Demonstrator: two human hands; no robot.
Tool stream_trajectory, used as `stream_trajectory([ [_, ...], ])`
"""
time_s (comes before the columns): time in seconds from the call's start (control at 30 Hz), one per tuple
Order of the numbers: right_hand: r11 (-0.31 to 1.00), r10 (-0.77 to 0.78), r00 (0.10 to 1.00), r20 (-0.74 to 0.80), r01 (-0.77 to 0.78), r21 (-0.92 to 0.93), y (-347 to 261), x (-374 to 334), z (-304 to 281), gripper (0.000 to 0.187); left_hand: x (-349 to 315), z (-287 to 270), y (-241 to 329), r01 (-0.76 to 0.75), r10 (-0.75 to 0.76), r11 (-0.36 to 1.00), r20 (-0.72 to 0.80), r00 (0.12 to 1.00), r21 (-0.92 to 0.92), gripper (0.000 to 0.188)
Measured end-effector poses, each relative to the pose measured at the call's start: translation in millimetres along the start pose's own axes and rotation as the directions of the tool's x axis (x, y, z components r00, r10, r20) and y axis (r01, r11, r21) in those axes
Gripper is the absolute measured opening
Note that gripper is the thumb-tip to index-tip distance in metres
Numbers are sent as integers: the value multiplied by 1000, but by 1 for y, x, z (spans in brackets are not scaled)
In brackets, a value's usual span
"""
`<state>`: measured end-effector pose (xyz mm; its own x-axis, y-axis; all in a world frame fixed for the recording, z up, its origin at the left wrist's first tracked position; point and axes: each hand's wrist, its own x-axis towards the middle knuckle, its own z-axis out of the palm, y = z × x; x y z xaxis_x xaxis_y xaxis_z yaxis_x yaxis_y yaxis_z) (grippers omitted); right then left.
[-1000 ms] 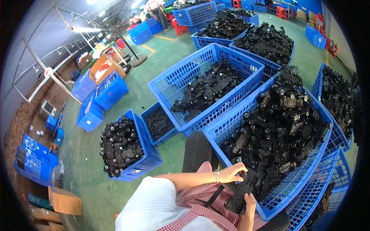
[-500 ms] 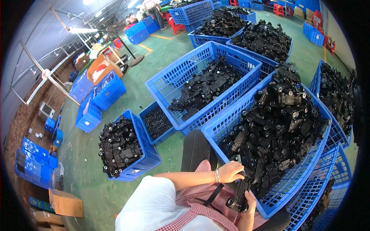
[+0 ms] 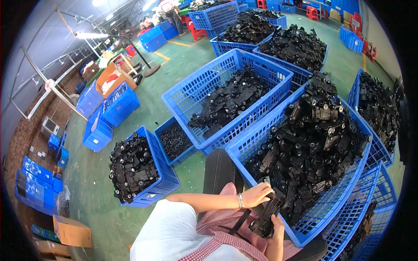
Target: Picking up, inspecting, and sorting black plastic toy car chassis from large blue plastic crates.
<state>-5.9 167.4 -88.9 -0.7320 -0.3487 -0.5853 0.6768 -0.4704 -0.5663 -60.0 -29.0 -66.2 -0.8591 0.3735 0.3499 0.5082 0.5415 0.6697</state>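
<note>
Over my lap, beside the near basket, I hold a black toy car chassis point(image 3: 265, 216) with small wheels at its ends. My left hand point(image 3: 257, 195), a metal bangle at its wrist, closes on the chassis's upper end. Lower down, the fingers of my right hand point(image 3: 277, 229) wrap round its side. Right beyond them stands a large blue basket point(image 3: 244, 164) heaped with similar black chassis point(image 3: 300, 161). What my left fingertips press on is partly hidden.
A second blue basket point(image 3: 185, 119) of chassis stands ahead. To my left are a blue crate point(image 3: 167, 182) piled with chassis and a small blue bin point(image 3: 191, 155) holding black rings. Stacked baskets point(image 3: 357, 217) rise at the right. A floor stand point(image 3: 151, 70) is farther off.
The chassis has tilted and shifted slightly left in my hands. My left hand has moved a little left, and both hands keep their hold.
</note>
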Motion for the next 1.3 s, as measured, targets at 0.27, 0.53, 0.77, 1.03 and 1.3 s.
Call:
stream_trajectory([
  [0.27,996,88,995,47,-87,-26,-12,-4,1,34,-10,6,-7,-14,-24,986,229,973,165,25],
  [0.53,998,60,998,19,-60,18,-8,-3,12,31,-7,3,-6,-67,36,982,173,984,178,11],
  [0.77,933,235,965,115,-257,253,-17,-16,38,29,-20,0,-13,-74,51,988,168,984,133,11],
  [1.03,978,196,980,29,-197,69,0,5,-5,27,-16,7,-9,190,-193,981,226,955,35,26],
  [1.3,998,43,998,35,-44,50,-17,-6,22,28,4,-10,1,381,-333,898,225,916,-222,37],
])
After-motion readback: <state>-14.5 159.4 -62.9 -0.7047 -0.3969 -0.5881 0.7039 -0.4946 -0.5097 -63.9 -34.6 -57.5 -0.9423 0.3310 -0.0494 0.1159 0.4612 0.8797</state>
